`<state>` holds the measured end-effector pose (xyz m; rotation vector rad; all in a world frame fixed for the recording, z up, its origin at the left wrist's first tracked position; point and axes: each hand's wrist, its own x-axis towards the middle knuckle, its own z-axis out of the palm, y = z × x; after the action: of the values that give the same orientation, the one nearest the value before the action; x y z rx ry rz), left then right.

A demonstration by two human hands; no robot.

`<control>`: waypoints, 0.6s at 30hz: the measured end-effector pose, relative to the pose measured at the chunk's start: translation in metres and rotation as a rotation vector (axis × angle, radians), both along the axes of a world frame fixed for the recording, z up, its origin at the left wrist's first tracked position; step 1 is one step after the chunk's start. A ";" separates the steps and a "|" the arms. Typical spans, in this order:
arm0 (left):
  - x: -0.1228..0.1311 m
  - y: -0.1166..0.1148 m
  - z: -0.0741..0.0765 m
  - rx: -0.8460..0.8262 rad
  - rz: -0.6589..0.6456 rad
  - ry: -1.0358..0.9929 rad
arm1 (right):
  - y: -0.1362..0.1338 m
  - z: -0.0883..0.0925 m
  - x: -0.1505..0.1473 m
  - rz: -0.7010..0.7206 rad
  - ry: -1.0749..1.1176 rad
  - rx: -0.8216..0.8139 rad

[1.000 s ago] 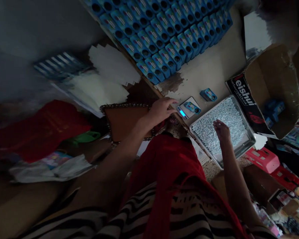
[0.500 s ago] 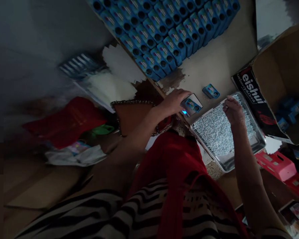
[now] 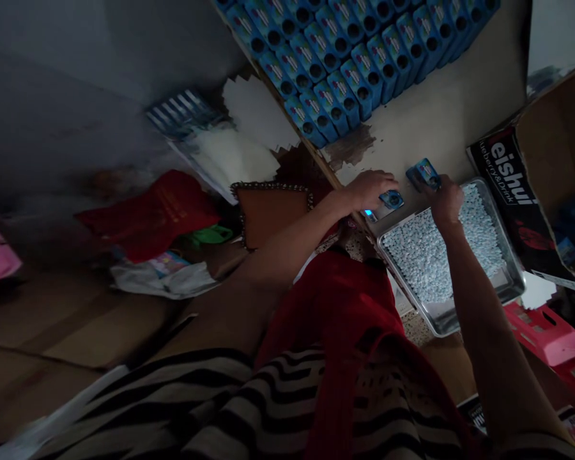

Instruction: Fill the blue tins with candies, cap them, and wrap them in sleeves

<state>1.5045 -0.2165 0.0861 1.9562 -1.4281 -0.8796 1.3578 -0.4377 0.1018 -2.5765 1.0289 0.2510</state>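
Observation:
My left hand lies curled over a small scale with a lit blue display, its fingers touching a small blue tin that sits on the scale. My right hand reaches past the near corner of a metal tray filled with small pale blue-white tablets. Its fingers are bunched beside a second small blue tin lying on the table; whether they grip it is unclear.
Rows of blue tins stand packed together at the back of the beige table. An open cardboard box with more blue tins is at right. White paper sheets, a red bag and pink items lie around.
My right hand lifted off the tablets and moved up to the loose tin beyond the tray. My left hand slid further onto the scale and its tin. The view shifted.

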 end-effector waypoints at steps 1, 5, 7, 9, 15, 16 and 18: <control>0.004 0.006 0.004 -0.008 0.041 -0.003 | 0.007 0.002 -0.006 -0.012 -0.059 0.028; 0.022 0.052 0.026 0.026 0.267 -0.076 | 0.056 0.006 -0.030 -0.047 -0.249 0.183; 0.028 0.078 0.033 0.057 0.387 -0.109 | 0.086 0.003 -0.034 -0.069 -0.228 0.246; 0.032 0.094 0.034 0.075 0.482 -0.109 | 0.111 -0.003 -0.032 -0.099 -0.175 0.278; 0.053 0.065 0.012 0.036 0.559 -0.152 | 0.137 -0.006 -0.025 -0.292 -0.300 0.378; 0.060 0.050 0.008 0.017 0.551 -0.160 | 0.136 -0.004 -0.028 -0.343 -0.356 0.415; 0.072 0.015 0.001 -0.003 0.497 -0.166 | 0.132 0.001 -0.040 -0.468 -0.476 0.494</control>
<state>1.5770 -0.2017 0.0872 2.2786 -0.9484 -0.4962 1.3176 -0.3055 0.1030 -1.7732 1.1621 -0.2001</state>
